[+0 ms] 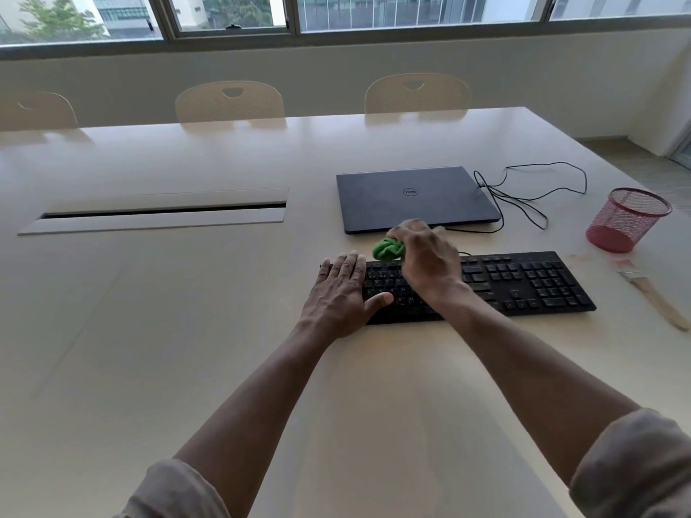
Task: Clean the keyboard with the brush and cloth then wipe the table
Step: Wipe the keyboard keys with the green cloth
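While the left hand lies flat with its fingers spread on the left end of the black keyboard, palm down and thumb resting on the lower keys, the right hand hovers just beside it over the middle keys, its fingers curled tight around a bunched green cloth. The cloth sticks out from the left of that hand, at the keyboard's far edge; whether it touches the keys cannot be told, as the hand is slightly blurred. The rest of the keyboard stretches away to the right of the right hand, its number pad uncovered. Further right of that hand, past the keyboard's end, the wooden-handled brush lies on the pale tabletop, apart from both hands, bristles pointing away from the person. Beyond the brush stands a red mesh cup. Just beyond the right hand lies a closed dark laptop, with a thin black cable looping off its right side. Both rolled sleeves show at the bottom edge.
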`<state>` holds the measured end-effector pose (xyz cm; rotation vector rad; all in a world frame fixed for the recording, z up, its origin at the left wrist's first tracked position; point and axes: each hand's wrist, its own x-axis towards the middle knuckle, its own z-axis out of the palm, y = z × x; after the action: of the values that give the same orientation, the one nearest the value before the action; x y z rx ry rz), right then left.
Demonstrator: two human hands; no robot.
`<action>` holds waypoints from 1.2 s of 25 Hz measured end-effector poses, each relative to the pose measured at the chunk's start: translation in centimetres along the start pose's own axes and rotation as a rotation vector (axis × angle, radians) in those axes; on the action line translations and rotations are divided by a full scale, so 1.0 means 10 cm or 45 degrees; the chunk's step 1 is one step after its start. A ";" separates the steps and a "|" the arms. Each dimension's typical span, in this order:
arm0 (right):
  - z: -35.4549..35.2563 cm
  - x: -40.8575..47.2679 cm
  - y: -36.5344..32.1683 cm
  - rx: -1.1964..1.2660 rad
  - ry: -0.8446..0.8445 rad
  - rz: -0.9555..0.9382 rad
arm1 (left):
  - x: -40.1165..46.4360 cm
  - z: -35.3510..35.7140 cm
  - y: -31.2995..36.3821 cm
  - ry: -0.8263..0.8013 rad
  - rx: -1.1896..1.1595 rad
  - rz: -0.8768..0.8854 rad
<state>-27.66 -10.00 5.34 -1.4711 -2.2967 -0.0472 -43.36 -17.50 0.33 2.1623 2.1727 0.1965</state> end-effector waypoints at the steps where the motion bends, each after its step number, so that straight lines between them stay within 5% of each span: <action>1: 0.04 0.01 -0.05 -0.040 -0.019 -0.027 | 0.00 0.00 0.01 -0.001 -0.003 -0.003; 9: -0.09 -0.10 0.08 -0.273 -0.194 -0.327 | -0.01 -0.02 0.02 -0.010 -0.004 -0.011; 15: -0.17 0.13 0.18 -0.233 -0.047 -0.107 | -0.01 -0.01 0.01 -0.021 0.009 -0.010; 21: 0.00 0.14 0.16 0.001 -0.460 -0.234 | 0.00 -0.01 0.02 -0.006 -0.001 -0.031; 30: -0.12 -0.41 0.15 0.005 -0.198 -0.290 | 0.00 0.00 0.02 -0.020 0.008 -0.023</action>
<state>-24.46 -13.19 4.67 -1.2433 -2.5794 0.0068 -43.21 -17.52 0.39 2.1390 2.1870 0.1717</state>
